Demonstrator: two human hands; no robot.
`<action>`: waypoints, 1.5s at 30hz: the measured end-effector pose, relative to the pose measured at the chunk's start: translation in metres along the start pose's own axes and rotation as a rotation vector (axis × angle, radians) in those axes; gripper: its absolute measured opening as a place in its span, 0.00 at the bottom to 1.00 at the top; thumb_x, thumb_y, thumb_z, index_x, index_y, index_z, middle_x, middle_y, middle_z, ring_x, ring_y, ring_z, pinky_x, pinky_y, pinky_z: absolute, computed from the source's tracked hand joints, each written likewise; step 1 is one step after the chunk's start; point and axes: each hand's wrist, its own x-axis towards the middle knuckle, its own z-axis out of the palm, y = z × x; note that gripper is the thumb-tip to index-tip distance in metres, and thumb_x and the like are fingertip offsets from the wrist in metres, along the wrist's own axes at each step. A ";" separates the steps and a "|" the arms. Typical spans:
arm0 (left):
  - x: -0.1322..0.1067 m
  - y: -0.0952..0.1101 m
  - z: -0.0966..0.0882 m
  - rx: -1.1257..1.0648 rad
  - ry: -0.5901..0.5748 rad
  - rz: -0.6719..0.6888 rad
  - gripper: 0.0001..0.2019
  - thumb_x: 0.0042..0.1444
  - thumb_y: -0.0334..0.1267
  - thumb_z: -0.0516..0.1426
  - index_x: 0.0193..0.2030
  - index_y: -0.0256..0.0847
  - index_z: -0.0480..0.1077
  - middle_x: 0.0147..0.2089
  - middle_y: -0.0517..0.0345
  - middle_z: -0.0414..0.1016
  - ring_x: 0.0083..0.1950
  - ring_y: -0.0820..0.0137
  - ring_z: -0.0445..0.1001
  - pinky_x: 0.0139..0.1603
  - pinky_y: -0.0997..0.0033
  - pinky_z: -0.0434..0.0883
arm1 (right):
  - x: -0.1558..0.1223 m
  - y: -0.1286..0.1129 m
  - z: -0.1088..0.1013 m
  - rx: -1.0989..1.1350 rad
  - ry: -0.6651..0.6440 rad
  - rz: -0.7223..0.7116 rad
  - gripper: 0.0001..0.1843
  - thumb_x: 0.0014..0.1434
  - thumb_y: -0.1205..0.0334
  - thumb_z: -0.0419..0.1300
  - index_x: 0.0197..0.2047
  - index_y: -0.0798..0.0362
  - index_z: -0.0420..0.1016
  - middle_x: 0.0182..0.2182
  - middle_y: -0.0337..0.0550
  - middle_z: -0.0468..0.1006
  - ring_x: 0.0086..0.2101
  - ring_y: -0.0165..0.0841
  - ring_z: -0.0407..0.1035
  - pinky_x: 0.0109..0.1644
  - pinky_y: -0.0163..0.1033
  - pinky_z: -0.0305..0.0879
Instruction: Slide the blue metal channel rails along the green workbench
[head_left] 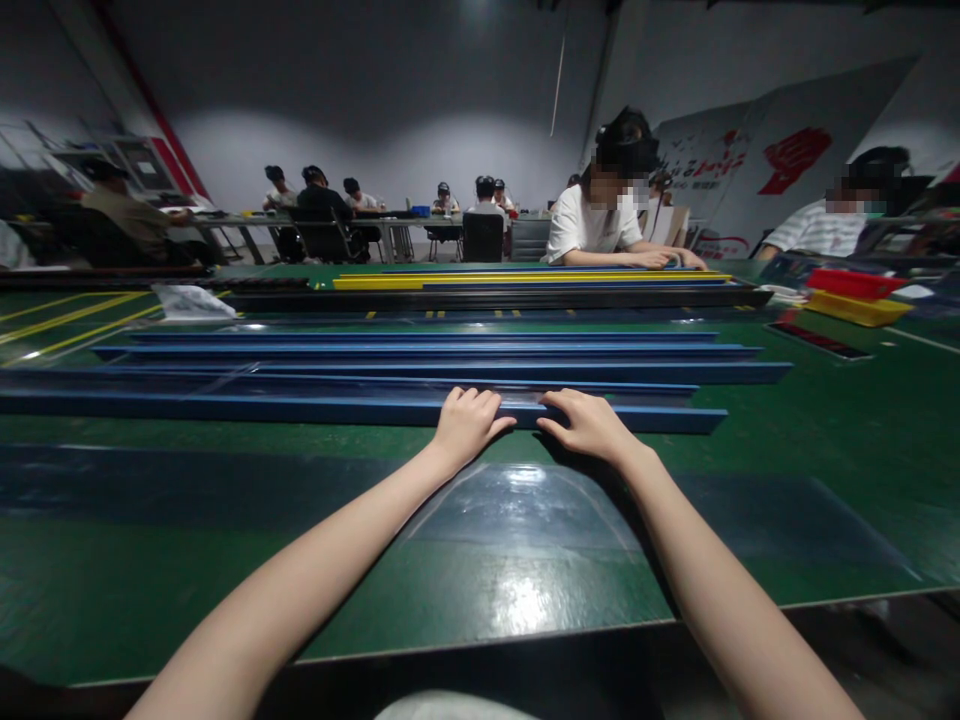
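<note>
My left hand [470, 428] lies over the near wall of the closest long blue plastic channel [225, 407], its fingers bent over the edge into the trough and its thumb along the front. A short way to the right, my right hand [587, 425] grips the same channel, thumb in front and fingers curled over the wall. The thumbs point toward each other, with a small gap between. Inside the trough a shiny clear surface shows. A long transparent plastic strip [757, 510] lies flat on the green table [375, 610] under my forearms.
More blue channels [525, 352] lie parallel behind, then a black rail [487, 299] and yellow strips [525, 282]. A crumpled clear bag [193, 302] sits left. Red [855, 284] and yellow trays [855, 308] stand right, near a phone-like dark slab [821, 340]. A co-worker [596, 220] works opposite.
</note>
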 end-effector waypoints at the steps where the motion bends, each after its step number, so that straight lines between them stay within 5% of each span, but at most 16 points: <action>1: 0.000 0.000 0.000 0.001 -0.002 0.000 0.18 0.56 0.52 0.50 0.35 0.37 0.67 0.34 0.55 0.74 0.36 0.66 0.68 0.36 0.66 0.54 | 0.000 0.000 0.000 -0.002 -0.002 0.001 0.19 0.57 0.53 0.50 0.48 0.52 0.68 0.43 0.46 0.74 0.43 0.35 0.67 0.43 0.35 0.59; 45: 0.002 0.004 -0.006 0.041 -0.062 -0.071 0.20 0.54 0.55 0.49 0.36 0.36 0.65 0.31 0.52 0.72 0.35 0.64 0.69 0.35 0.66 0.55 | 0.001 0.001 -0.002 -0.046 -0.047 0.001 0.13 0.57 0.56 0.51 0.42 0.52 0.69 0.41 0.46 0.73 0.40 0.35 0.67 0.37 0.34 0.57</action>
